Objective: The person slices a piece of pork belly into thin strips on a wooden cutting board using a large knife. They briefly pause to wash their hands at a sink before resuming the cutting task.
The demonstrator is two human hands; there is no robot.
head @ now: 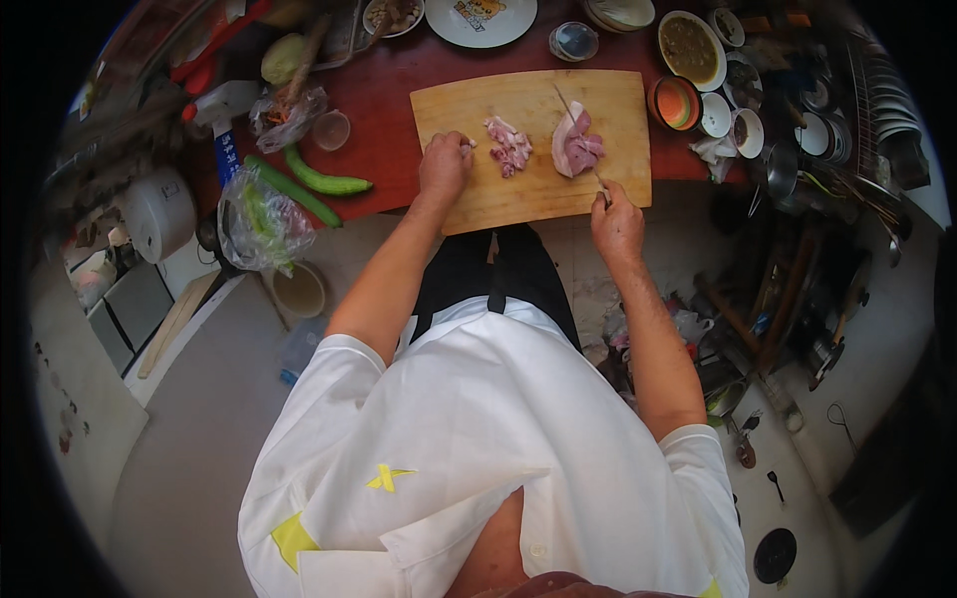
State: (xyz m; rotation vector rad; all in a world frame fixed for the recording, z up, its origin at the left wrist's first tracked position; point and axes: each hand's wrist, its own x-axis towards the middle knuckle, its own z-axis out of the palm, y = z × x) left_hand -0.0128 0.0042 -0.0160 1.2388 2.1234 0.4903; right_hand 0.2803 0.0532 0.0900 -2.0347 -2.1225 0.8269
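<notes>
A wooden cutting board lies at the front edge of the red table. My right hand grips the handle of a knife, whose blade passes at a piece of raw meat on the right half of the board. Left of that piece is a small pile of cut meat. At the board's left edge, my left hand is curled, with a small pale bit of meat at its fingertips; whether the fingers pinch it is hard to see.
Two long green gourds and a plastic bag of green vegetables are at the left. Behind the board stand a large white plate and a small glass bowl. Several bowls, among them an orange-striped one, crowd the right side.
</notes>
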